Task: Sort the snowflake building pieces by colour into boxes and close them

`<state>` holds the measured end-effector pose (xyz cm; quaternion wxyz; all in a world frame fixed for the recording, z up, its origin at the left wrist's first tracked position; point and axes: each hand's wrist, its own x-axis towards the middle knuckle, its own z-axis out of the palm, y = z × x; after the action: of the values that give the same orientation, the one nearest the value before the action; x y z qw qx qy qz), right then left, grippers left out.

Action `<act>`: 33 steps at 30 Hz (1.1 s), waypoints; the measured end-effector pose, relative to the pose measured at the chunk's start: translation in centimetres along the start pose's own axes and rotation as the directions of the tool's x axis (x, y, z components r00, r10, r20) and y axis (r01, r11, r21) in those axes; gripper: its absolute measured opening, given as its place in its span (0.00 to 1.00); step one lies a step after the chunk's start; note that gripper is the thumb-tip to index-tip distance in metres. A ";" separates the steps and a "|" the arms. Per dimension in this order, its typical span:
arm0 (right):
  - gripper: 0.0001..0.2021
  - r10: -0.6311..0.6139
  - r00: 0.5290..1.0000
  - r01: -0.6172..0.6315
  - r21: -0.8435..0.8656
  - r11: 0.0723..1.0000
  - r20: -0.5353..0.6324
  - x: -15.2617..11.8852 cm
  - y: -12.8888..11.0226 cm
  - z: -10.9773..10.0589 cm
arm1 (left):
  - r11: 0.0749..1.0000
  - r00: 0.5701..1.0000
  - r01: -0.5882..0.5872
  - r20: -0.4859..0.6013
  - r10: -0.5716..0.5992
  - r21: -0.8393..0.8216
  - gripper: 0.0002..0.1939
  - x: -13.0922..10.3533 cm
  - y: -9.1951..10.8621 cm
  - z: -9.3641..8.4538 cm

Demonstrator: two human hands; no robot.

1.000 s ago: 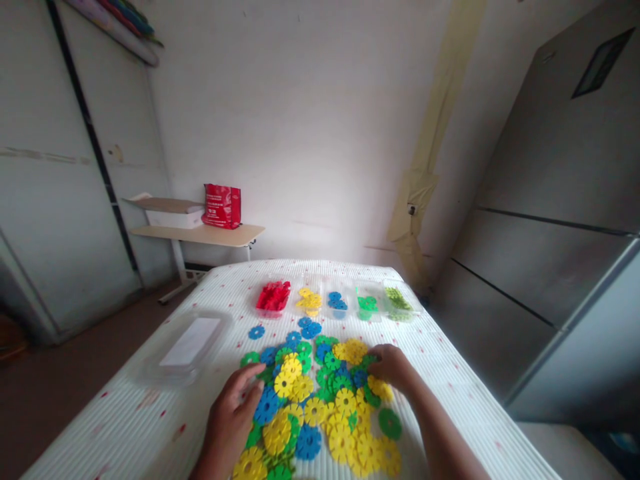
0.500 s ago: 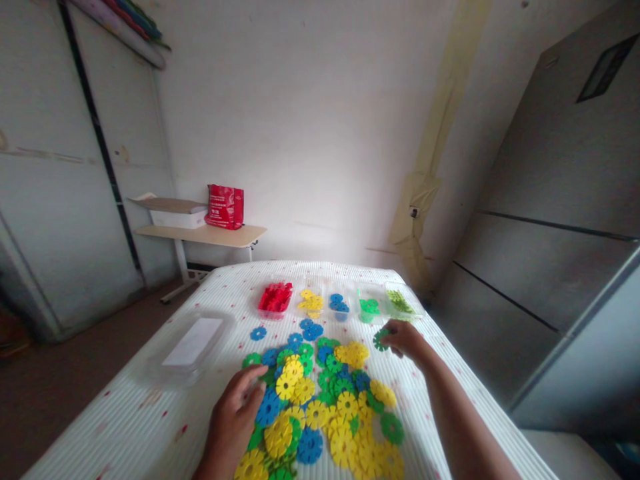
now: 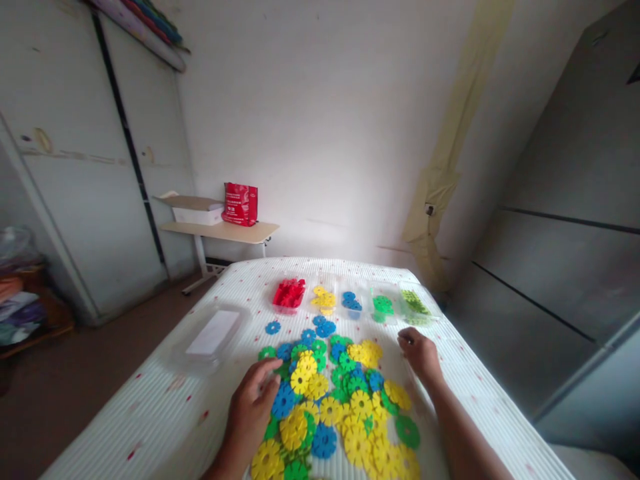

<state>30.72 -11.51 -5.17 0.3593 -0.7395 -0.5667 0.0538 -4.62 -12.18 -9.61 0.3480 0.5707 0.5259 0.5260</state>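
A pile of flower-shaped plastic discs in yellow, blue and green lies on the table in front of me. At its left edge is my left hand, thumb and fingers apart, holding nothing. To the right of the pile, just below the green tray, my right hand has loosely bent fingers with a small gap and no disc showing in them. Clear trays stand in a row behind: red pieces, yellow discs, blue discs, green discs and light green pieces.
A clear plastic lid with a white label lies on the left of the striped tablecloth. Behind to the left, a small table carries a white box and a red bag. A grey cabinet stands to the right.
The green disc that was in my right hand is gone from it, and the hand is now slightly lower and more curled. The view has swung a little left. My left hand keeps its place.
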 end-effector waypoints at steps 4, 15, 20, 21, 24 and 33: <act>0.10 0.013 0.998 -0.011 -0.018 1.000 0.069 -1.1 1.1 0.6 | 1.000 1.000 -0.015 -0.009 0.015 0.017 0.17 0.0 0.5 0.0; 0.15 0.055 0.982 -0.002 -0.280 0.960 0.181 -1.5 -2.3 2.0 | 0.995 0.998 -0.059 -0.008 0.060 0.074 0.16 -0.1 0.7 0.1; 0.14 0.024 0.971 0.074 -0.395 0.915 0.239 -1.6 -3.8 3.1 | 0.995 0.997 -0.066 -0.025 0.068 0.075 0.16 -0.2 1.0 0.2; 0.12 0.021 0.969 0.078 -0.388 0.918 0.245 -1.6 -3.8 3.2 | 0.995 0.997 -0.066 -0.027 0.068 0.071 0.16 -0.2 1.0 0.2; 0.08 0.047 0.966 0.031 -0.293 0.956 0.255 -1.1 -3.6 3.4 | 0.997 0.998 -0.060 -0.028 0.062 0.052 0.15 -0.2 0.9 0.2; 0.02 0.006 0.961 -0.053 0.162 0.985 0.276 1.4 -6.5 2.2 | 0.999 0.999 -0.032 -0.035 0.033 0.039 0.15 -0.3 1.3 0.3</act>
<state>24.99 -8.58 -2.47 0.3374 -0.7003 -0.5934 0.2087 -4.01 -12.67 -8.47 0.3191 0.5762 0.5327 0.5314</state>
